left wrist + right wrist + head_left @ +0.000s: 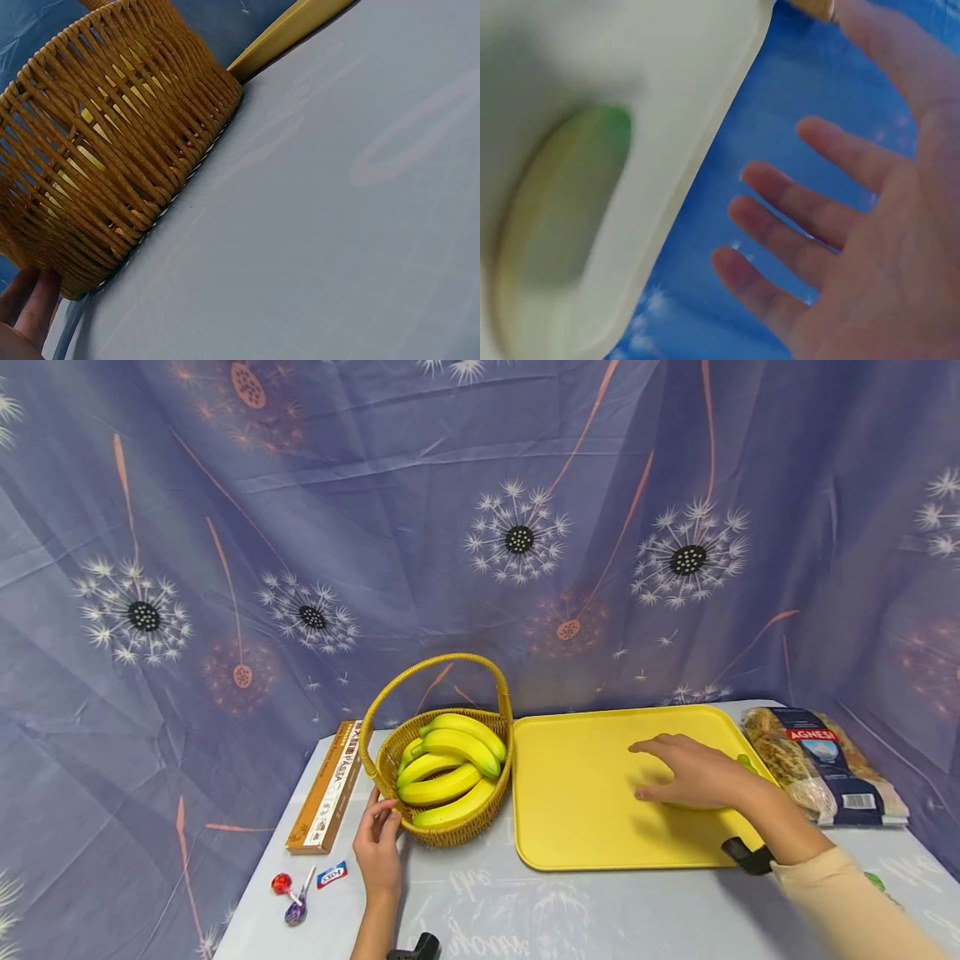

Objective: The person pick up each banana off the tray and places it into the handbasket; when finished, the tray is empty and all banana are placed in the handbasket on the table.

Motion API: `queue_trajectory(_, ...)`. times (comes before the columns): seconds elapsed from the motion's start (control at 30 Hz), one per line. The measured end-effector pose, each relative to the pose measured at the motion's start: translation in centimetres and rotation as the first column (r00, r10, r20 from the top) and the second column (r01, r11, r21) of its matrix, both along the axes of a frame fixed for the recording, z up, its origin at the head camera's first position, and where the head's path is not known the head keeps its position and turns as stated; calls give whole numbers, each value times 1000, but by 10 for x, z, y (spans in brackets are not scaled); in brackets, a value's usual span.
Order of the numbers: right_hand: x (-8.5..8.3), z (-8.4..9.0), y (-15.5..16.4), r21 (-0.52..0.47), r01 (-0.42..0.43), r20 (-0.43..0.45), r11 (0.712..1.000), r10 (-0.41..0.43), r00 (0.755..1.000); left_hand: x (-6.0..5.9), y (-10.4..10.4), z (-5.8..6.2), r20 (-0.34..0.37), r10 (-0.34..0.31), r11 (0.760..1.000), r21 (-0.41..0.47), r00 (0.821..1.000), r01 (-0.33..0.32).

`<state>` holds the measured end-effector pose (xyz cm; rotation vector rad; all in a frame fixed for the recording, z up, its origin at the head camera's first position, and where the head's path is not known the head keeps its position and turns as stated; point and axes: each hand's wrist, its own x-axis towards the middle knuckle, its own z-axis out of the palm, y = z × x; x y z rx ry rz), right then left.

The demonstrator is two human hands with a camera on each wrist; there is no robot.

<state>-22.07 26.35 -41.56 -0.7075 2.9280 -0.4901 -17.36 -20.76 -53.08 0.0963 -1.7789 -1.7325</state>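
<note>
Dandelion-print cloth backs the table (525, 902); your right hand sits right over the fruit on the tray.

Your right hand (693, 772) hovers with fingers spread and straight, its grip wide and holding nothing, above a yellow-green fruit (745, 763) lying on the yellow tray (585, 793) at the right side; the fruit lies directly below the palm, peeping out at its far right edge, and in the right wrist view its long axis (559, 202) runs roughly along the tray's edge. Your left hand (378, 847) is well apart on the left, fingers curled lightly against the near wall of the woven basket (450, 831) of bananas (450, 760), touching it rather than clasping, so the right hand is plainly the nearer one.
</note>
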Motion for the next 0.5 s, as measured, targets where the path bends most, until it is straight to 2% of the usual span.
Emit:
queue_trajectory(0.17,12,-11,29,-32,-7,102,999,10,995,1,-1,1,0,-11,1000,1,1000,11)
queue_trajectory(0.33,20,-21,51,-46,-43,124,998,48,991,11,5,19,1,-21,1000,-18,1000,21)
queue_trajectory(0.4,21,-26,59,-46,-41,119,998,46,992,10,5,17,1,-13,1000,-19,1000,13)
queue_trajectory(0.5,20,-30,71,-13,-14,95,1000,15,995,4,3,7,5,-4,1000,0,1000,4)
